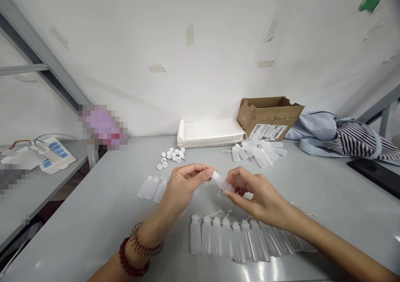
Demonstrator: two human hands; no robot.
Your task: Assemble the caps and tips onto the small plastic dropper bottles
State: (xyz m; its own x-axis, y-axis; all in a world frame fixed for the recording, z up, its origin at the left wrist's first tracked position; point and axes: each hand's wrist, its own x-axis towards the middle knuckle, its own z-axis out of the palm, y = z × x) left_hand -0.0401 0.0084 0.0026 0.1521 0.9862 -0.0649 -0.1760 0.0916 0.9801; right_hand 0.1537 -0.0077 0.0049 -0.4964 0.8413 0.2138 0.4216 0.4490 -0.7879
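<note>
Above the middle of the table, a small translucent plastic bottle (pixel 225 186) is tilted between my hands. The thumb and fingers of my left hand (pixel 186 184) pinch the white cap (pixel 215 175) at its upper end. Lower down, my right hand (pixel 253 192) grips the bottle's body between thumb and fingers. Closest to me lies a row of several clear bottles (pixel 229 238) with thin strap-like strips at their necks. A few more bottles (pixel 152 188) lie left of my left hand, which partly covers them. Behind them is a loose group of small white caps (pixel 171 154).
A stack of white padded envelopes (pixel 212 132) lies against the wall. Right of it stand an open cardboard box (pixel 270 115) and a heap of bottles (pixel 262 156). A striped cloth (pixel 356 140) and a black phone (pixel 378 177) are at the right. A metal shelf frame (pixel 46 61) rises left.
</note>
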